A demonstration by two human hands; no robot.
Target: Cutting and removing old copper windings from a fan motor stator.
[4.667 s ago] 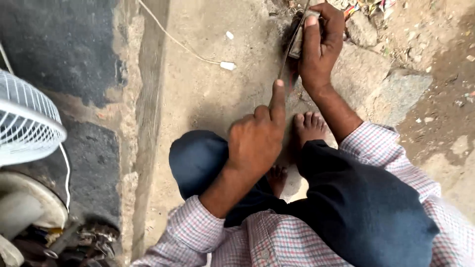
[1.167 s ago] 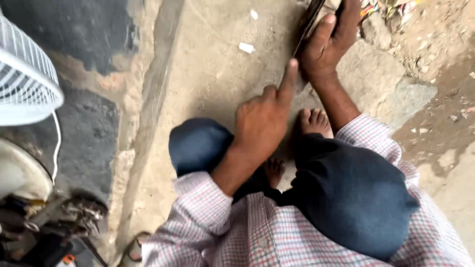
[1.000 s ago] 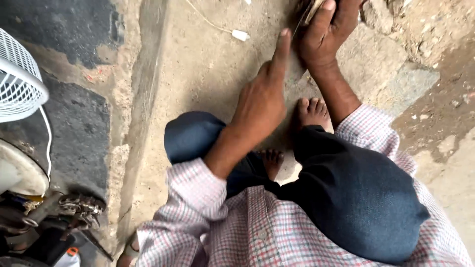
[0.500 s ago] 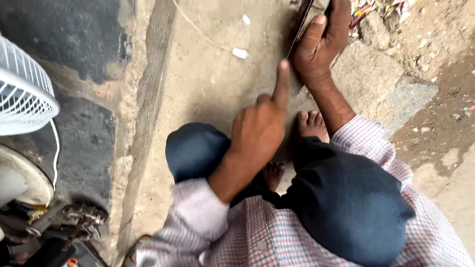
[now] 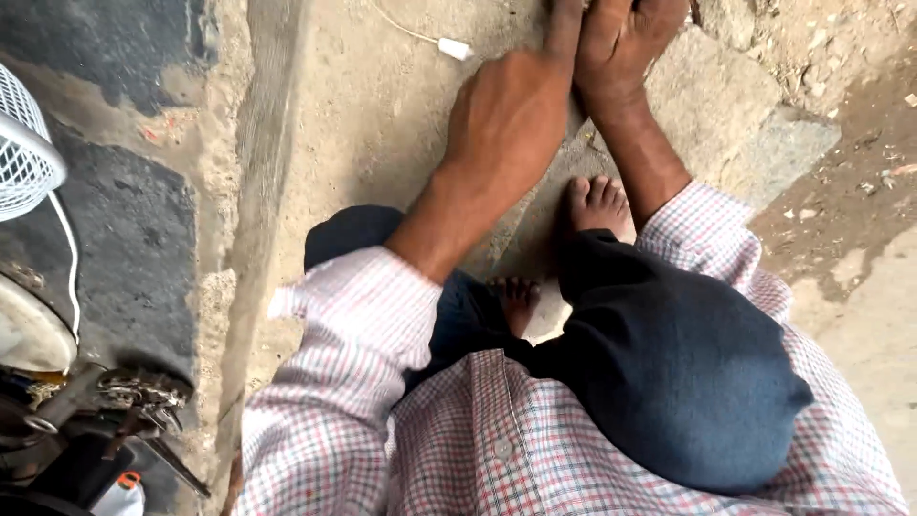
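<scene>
Bare foot (image 5: 597, 203) on a stone slab (image 5: 726, 105) — the landmark. Beyond its toes, left hand (image 5: 506, 119) points its forefinger away, other fingers curled, empty; right hand (image 5: 621, 43), just alongside, presses down — its grip and contents cut off by the frame's top edge.

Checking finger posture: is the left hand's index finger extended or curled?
Extended: the left hand points its index finger straight beside the right hand.

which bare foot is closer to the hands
The foot beside the right forearm, toes pointing up the frame; the other foot lies tucked under the dark trousers.
</scene>
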